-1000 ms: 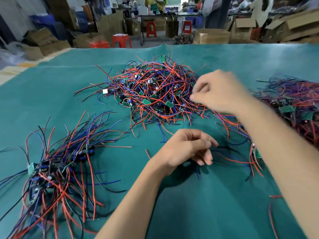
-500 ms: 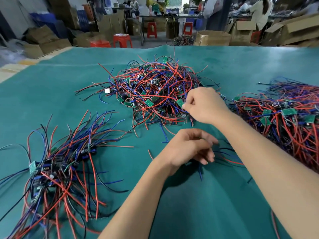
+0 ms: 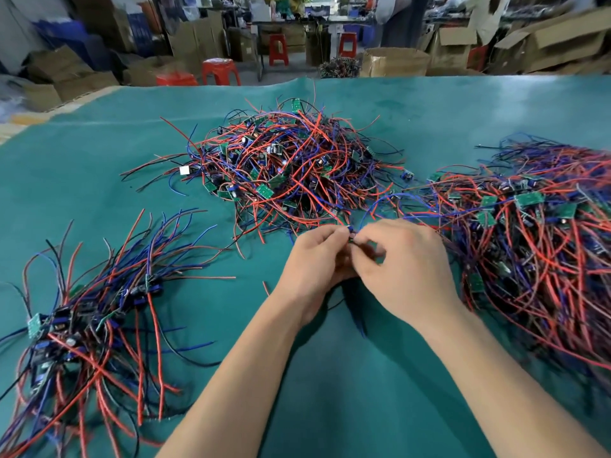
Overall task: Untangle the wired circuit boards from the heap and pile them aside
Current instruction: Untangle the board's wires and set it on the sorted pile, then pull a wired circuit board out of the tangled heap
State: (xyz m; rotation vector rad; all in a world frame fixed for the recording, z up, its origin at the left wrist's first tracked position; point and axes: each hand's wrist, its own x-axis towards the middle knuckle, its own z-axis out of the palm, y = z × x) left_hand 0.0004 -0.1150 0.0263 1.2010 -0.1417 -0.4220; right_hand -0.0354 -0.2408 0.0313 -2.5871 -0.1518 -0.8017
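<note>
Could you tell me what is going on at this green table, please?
A person is sorting wired circuit boards. Both hands, left hand and right hand, pinch one small board between them, just in front of the tangled heap. A combed-out pile lies to the left and a bigger mass of wired boards to the right.

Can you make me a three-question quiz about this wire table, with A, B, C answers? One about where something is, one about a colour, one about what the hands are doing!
1. Where is the neat pile of wired boards?
A. near left
B. far right
C. on the floor

2. What colour is the table cover?
A. yellow
B. teal green
C. white

3. What are the left hand and right hand doing?
A. lying flat
B. waving
C. pinching wires together

Answers: 1 A, it lies by the left forearm. 2 B, teal shows everywhere between heaps. 3 C, fingertips meet on a small wired piece.
</note>
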